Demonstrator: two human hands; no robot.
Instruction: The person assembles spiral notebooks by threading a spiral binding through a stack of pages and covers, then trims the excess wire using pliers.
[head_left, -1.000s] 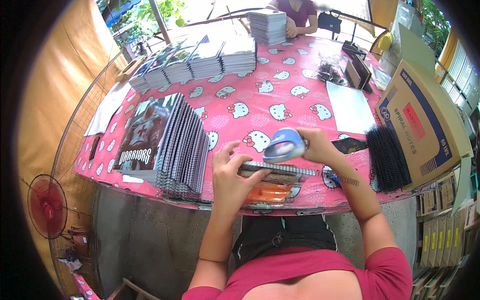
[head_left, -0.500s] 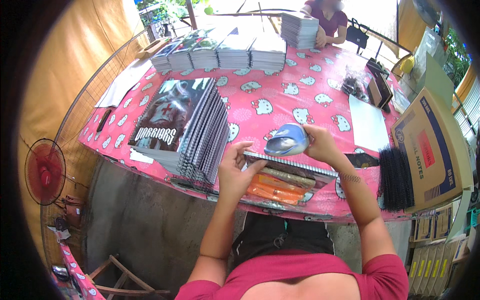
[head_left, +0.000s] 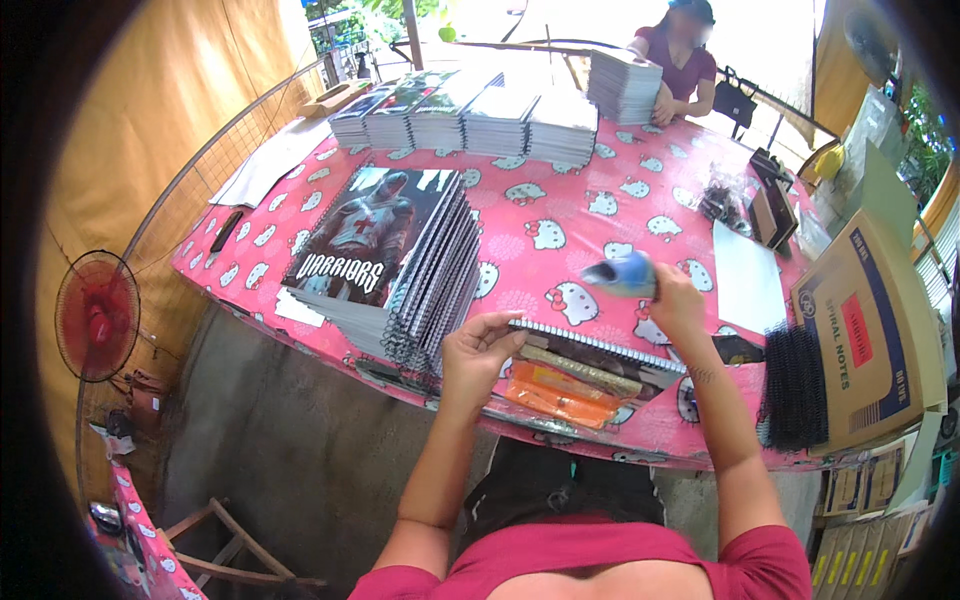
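My left hand (head_left: 480, 348) pinches the left end of a spiral notebook (head_left: 648, 372) between thumb and fingers. Its white-edged coil binding runs along the far side, and it lies by the table's front edge. My right hand (head_left: 680, 305) is closed round a blue-and-white, rounded hollow object (head_left: 622, 274), lifted above the notebook; its exact kind is unclear. On the near side of the notebook are an orange plastic-wrapped packet (head_left: 560, 393) and a gold-brown strip (head_left: 583, 368). Left of my left hand stands a tall stack of spiral notebooks (head_left: 375, 235) with an armoured figure on the top cover.
More notebook stacks (head_left: 480, 115) line the far side of the pink patterned table (head_left: 530, 240). A person (head_left: 678, 65) sits behind another tall stack (head_left: 625, 88). To the right are black binding coils (head_left: 793, 385), a cardboard box (head_left: 870, 310) and white paper (head_left: 748, 275).
My right hand has moved away from my left hand with the blue-and-white object, which has turned and is smeared by motion. My left hand stays at the notebook. The whole view has shifted slightly.
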